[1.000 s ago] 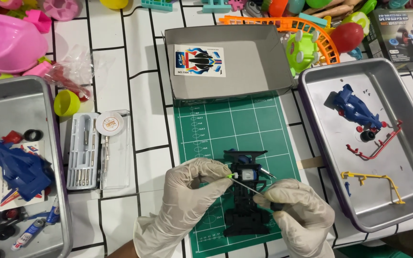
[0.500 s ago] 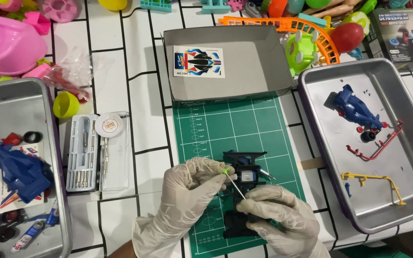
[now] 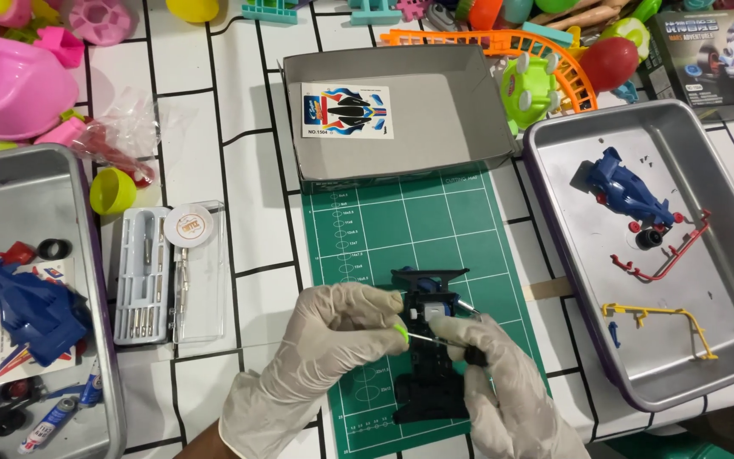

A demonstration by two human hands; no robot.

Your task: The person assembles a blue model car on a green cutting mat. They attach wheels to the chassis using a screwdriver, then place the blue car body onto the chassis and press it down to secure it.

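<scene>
Two hands (image 3: pixel 418 357) partly hide black chassis (image 3: pixel 431 357).

Black toy car chassis (image 3: pixel 429 374) lies flat on the green cutting mat (image 3: pixel 409 238), lengthwise toward the viewer, blue-and-white parts at its far end, with a thin screwdriver (image 3: pixel 425 338), green-tipped at its handle end, laid across it.

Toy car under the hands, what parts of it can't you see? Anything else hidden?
Head view only:
- Black car chassis: its middle is covered by the left hand and right hand.
- Screwdriver: its tip is too small to tell what it touches; the right hand's grip hides the handle.
- Left tray: cut off by the picture's left edge.
- Small parts in the left tray: too small to name.
</scene>
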